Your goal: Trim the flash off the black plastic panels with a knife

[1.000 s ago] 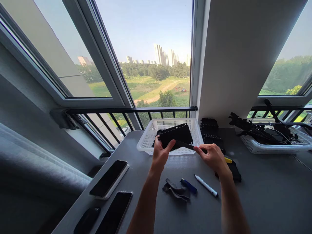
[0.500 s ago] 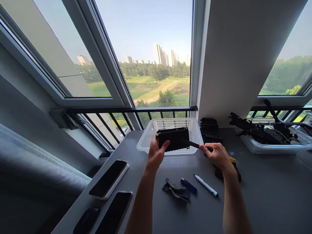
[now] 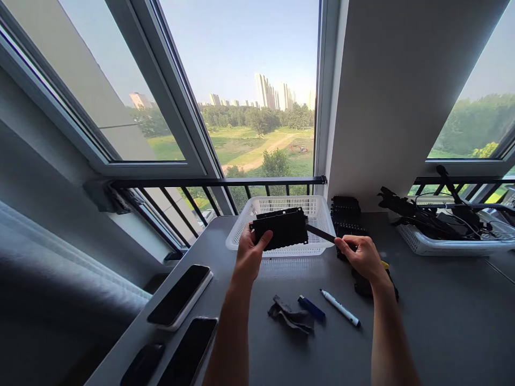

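Note:
My left hand [image 3: 251,247] grips the left end of a black rectangular part [image 3: 281,229] with notched edges and small tabs, its thumb pressed on the near face. The part is held up in front of a white perforated basket [image 3: 238,236]. In my right hand [image 3: 360,256] the fingers pinch the near end of a thin flat black strip [image 3: 321,234]. That strip slants up to the left, its far end at the right edge of the black part. Whether the two are joined there I cannot tell.
On the grey table lie a crumpled dark cloth [image 3: 293,317], a blue lighter [image 3: 311,307] and a white marker [image 3: 340,307]. Two phones, one here [image 3: 181,295], lie left. Black ribbed pieces [image 3: 346,214] sit right of the basket; another basket [image 3: 442,247] holds cables.
The black part has shifted slightly left with my left hand. My right hand and the strip have moved a little right, so more of the strip shows.

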`<state>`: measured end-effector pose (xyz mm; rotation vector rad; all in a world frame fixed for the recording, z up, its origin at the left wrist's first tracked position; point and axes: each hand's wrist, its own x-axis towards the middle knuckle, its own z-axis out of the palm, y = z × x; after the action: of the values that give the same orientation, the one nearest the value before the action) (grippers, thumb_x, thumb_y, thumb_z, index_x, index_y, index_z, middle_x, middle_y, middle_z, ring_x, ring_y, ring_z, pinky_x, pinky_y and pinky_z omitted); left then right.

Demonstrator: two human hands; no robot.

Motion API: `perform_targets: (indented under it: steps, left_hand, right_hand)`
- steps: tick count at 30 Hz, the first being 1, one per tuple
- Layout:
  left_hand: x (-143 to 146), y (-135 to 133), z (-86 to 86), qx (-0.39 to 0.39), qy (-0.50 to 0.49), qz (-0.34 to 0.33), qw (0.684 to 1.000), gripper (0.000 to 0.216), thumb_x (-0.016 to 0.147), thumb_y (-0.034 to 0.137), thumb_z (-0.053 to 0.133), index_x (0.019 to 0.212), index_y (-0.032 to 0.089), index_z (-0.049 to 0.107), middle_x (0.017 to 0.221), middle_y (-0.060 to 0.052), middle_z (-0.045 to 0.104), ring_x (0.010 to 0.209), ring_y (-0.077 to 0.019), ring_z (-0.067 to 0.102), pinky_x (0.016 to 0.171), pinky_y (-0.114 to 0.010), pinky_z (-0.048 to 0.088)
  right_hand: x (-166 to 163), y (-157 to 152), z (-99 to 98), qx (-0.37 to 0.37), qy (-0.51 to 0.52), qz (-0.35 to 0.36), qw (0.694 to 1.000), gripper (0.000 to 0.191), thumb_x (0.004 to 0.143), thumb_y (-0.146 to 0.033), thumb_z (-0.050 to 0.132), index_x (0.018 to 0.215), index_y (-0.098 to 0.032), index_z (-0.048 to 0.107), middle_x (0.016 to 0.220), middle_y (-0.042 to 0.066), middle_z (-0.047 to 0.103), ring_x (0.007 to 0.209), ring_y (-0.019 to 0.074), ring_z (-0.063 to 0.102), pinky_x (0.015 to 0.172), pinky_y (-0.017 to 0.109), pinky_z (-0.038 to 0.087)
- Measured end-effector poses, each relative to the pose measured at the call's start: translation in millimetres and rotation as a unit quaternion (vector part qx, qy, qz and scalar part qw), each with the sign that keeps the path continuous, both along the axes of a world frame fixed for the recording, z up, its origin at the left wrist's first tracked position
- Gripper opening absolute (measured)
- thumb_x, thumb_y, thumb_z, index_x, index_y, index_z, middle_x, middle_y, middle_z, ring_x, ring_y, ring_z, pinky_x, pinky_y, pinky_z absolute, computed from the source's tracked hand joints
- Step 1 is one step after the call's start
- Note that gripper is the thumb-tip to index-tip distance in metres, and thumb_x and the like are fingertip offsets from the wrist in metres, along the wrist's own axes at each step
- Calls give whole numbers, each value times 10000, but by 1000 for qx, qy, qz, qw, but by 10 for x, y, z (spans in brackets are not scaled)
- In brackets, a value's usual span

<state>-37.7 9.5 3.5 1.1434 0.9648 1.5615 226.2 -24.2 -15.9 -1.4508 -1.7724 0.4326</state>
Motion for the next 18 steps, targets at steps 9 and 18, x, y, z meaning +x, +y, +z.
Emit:
perform_targets:
  steps: [9, 18]
  left_hand:
    - [277, -78, -51, -2, 10, -99, 995, 422, 735, 375, 737, 1052, 176, 542, 1039, -73, 696, 1004, -252, 642, 906, -386, 492]
    - [434, -141, -39, 7, 31, -43, 999, 378, 735, 386, 726, 954, 204, 478, 828, -13, 673, 812, -198, 652, 761, -314, 501]
  right_hand:
    - [-548, 24, 46, 3, 286, -40, 957, 432, 703, -583, 698, 711, -203, 492, 550, -77, 351, 499, 89, 318, 469, 227, 273]
    - [-535, 106, -21, -37, 325, -72, 942, 493, 662, -594, 724, 874, -197, 523, 610, -41, 528, 475, 96, 420, 441, 226, 351]
